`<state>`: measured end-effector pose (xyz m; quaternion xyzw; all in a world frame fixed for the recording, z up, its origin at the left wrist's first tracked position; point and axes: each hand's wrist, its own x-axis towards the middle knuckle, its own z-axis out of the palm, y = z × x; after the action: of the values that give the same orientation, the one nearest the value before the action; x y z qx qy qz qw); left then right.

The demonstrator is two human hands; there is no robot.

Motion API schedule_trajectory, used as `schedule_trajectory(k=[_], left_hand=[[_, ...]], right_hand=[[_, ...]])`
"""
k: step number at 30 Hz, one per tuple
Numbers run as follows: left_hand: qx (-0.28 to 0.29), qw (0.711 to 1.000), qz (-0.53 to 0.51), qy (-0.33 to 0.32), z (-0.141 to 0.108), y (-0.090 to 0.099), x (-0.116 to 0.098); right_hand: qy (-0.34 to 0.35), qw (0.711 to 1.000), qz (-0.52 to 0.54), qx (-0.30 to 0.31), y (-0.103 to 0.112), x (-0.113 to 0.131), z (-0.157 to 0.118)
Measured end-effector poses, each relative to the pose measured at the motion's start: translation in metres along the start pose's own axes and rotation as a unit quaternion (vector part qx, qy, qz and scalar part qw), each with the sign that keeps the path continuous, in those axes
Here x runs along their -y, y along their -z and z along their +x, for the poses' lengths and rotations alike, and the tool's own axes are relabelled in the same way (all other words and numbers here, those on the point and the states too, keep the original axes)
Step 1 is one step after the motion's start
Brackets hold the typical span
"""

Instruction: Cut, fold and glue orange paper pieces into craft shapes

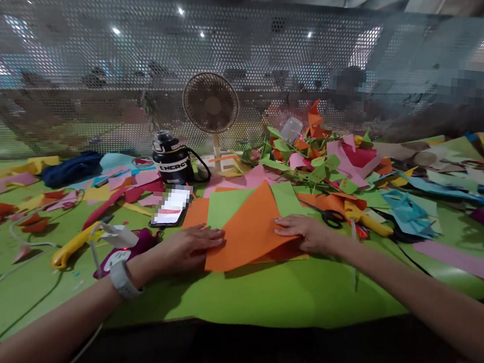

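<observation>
A folded sheet of orange paper lies near the front of the green table, over green paper and more orange paper. My left hand rests flat at the left edge of the orange sheet, its fingers stretched out. At the right, my right hand has its thumb and fingers closed on the folded flap, which is a little raised. A phone lies just beyond my left hand. Black-handled scissors lie beyond my right hand.
Behind stand a dark bottle and a small fan. Paper scraps are heaped at the back right. Yellow glue guns lie at both sides, with a purple power strip and cables at left.
</observation>
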<state>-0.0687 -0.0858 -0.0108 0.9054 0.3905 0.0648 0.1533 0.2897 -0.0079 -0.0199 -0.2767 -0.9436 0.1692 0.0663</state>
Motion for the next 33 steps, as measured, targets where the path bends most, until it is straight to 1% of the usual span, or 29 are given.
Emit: schedule_trajectory(k=[1,3,5,7,10,12,15,17,23,27,33], left_hand=[[-0.028,0.999,-0.024,0.029,0.002,-0.001,0.0],[-0.085,0.988,-0.051,0.114,0.007,-0.002,-0.001],[-0.129,0.969,-0.054,0.201,0.015,-0.003,-0.002],[-0.134,0.957,-0.058,0.253,0.022,-0.003,-0.004],[-0.118,0.944,-0.059,0.302,0.029,-0.004,-0.005],[-0.114,0.94,-0.054,0.316,0.031,-0.004,-0.006],[-0.12,0.942,-0.038,0.312,0.032,-0.005,-0.008],[-0.12,0.942,-0.014,0.314,0.032,-0.006,-0.01],[-0.084,0.934,0.051,0.343,0.035,-0.004,-0.014],[-0.076,0.935,0.069,0.341,0.036,-0.004,-0.015],[-0.063,0.928,0.119,0.347,0.035,-0.007,-0.018]], right_hand=[[-0.032,0.999,0.037,-0.024,0.0,0.003,0.001],[-0.103,0.987,0.106,-0.06,0.002,0.009,0.006],[-0.169,0.974,0.128,-0.076,0.004,0.015,0.014],[-0.22,0.965,0.1,-0.097,0.005,0.018,0.024],[-0.275,0.95,0.055,-0.138,0.003,0.018,0.036],[-0.302,0.941,0.054,-0.146,-0.001,0.017,0.042],[-0.329,0.93,0.043,-0.158,-0.007,0.017,0.045],[-0.334,0.928,0.024,-0.166,-0.01,0.018,0.046],[-0.351,0.921,-0.033,-0.163,-0.015,0.02,0.046],[-0.349,0.922,-0.056,-0.157,-0.016,0.022,0.046],[-0.368,0.915,-0.068,-0.152,-0.014,0.026,0.047]])
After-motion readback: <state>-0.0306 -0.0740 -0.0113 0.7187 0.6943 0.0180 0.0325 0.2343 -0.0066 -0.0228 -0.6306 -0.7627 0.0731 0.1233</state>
